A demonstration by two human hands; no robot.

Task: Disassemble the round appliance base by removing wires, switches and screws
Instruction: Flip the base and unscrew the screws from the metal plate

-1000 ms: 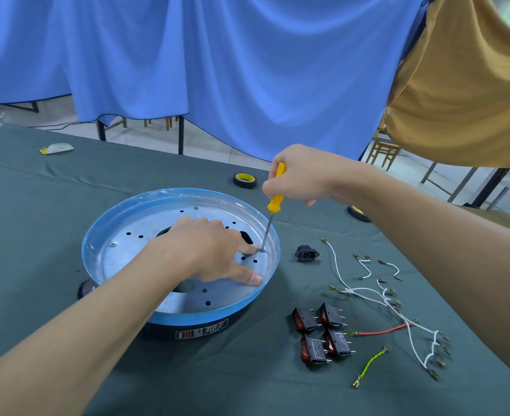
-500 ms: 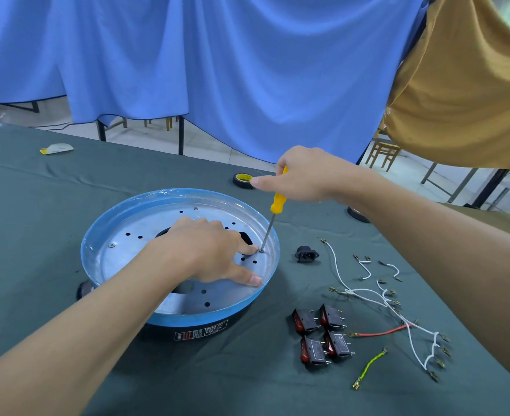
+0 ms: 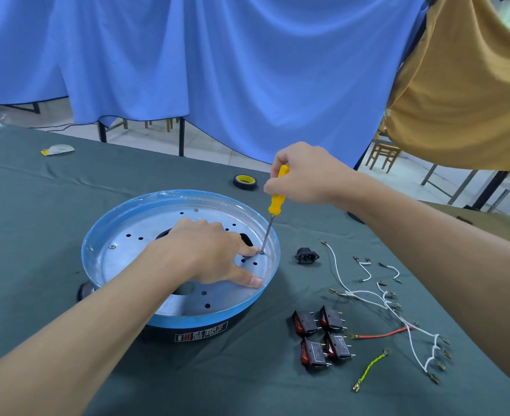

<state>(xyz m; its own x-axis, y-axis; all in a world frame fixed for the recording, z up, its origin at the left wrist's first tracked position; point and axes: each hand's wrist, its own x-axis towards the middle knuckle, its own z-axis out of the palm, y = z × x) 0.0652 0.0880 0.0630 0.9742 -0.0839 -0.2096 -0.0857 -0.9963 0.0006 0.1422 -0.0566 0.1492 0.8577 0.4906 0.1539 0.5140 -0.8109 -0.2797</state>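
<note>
On the round base (image 3: 118, 259), left hand (image 3: 205, 250) rests open, right hand (image 3: 304, 175) grips the screwdriver (image 3: 276, 204); label (image 3: 201, 336) illegible.

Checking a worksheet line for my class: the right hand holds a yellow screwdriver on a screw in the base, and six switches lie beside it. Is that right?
Not six: the head view shows four switches beside the base. The rest holds: the right hand grips the yellow screwdriver, tip on a screw.

Blue-rimmed round base (image 3: 118, 265) is laid flat, screws (image 3: 112, 246) fitted; four switches (image 3: 313, 352) and loose wires (image 3: 367, 292) are spread right of it.
</note>
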